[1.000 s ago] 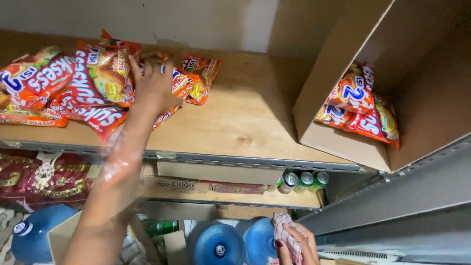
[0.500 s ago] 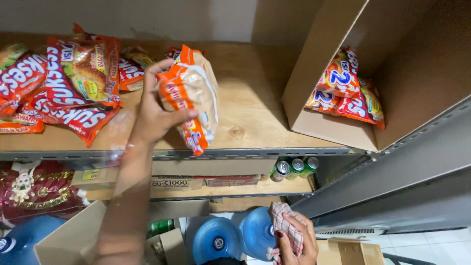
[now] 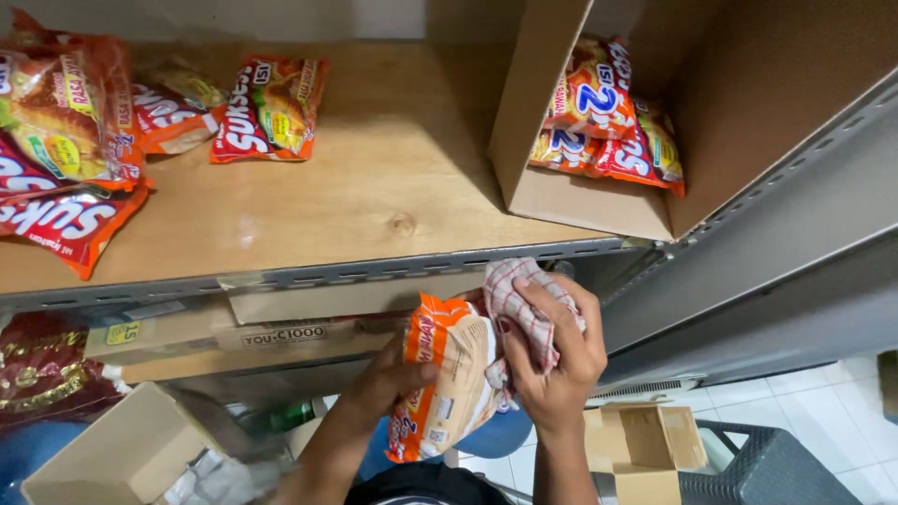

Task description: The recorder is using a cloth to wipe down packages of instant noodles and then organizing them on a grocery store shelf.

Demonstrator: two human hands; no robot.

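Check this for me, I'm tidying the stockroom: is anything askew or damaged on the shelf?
No damage shows. The snack packets on the wooden shelf lie loosely heaped at mixed angles, and the cardboard box lies on its side with packets sliding toward its opening.

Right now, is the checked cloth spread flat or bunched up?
Bunched up: the checked cloth is wadded in the right hand, pressed against the orange noodle packet.

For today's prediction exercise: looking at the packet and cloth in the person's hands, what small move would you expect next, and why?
Probably a wipe of the cloth across the packet. The left hand holds the packet from below in front of the shelf, and the right hand presses the bunched checked cloth against its upper edge, so cloth and packet already touch.
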